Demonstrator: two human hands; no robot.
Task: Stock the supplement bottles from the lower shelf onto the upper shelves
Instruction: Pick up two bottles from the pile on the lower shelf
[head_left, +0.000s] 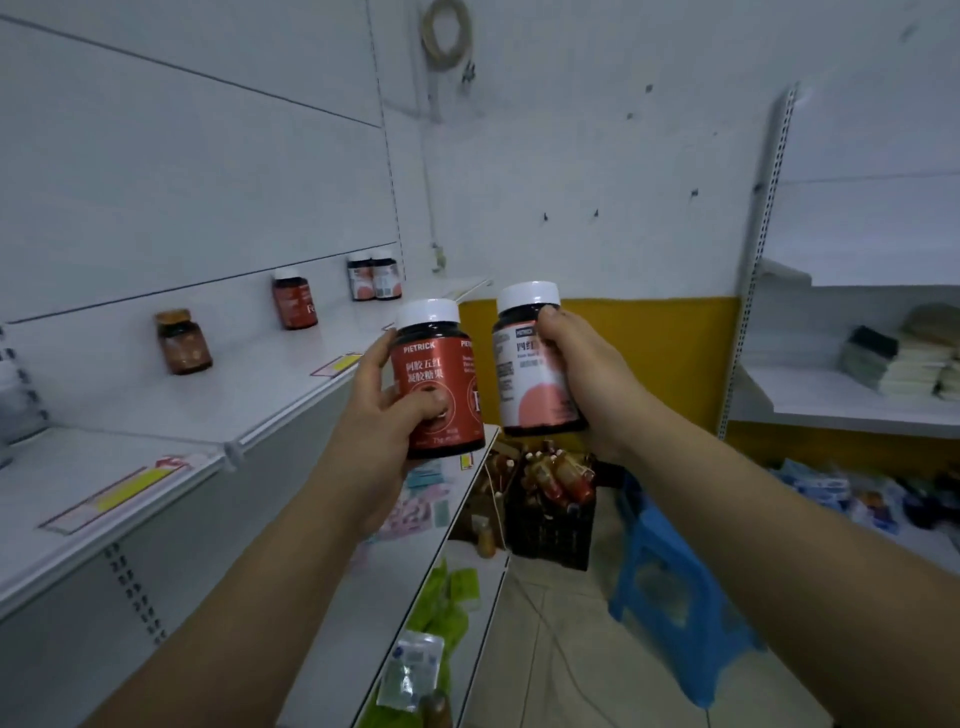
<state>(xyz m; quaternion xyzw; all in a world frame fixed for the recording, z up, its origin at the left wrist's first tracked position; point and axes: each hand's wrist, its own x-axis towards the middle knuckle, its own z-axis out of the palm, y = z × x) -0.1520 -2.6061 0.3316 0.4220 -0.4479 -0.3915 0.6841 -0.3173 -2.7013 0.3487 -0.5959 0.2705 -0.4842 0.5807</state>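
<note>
A: How far along?
B: On the upper shelf (249, 395) stand four bottles (294, 302). Your left hand (371, 415) grips a red-label bottle (441, 387) and your right hand (582, 364) a white-label bottle (530, 374), both raised beside it, not yet shelved.

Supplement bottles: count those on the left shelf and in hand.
6. Four stand on the left shelf: a brown-lidded bottle, a red bottle, then a pair farther back. The left hand holds a red-labelled bottle, the right hand a pink-labelled bottle. Others may be hidden.
</note>
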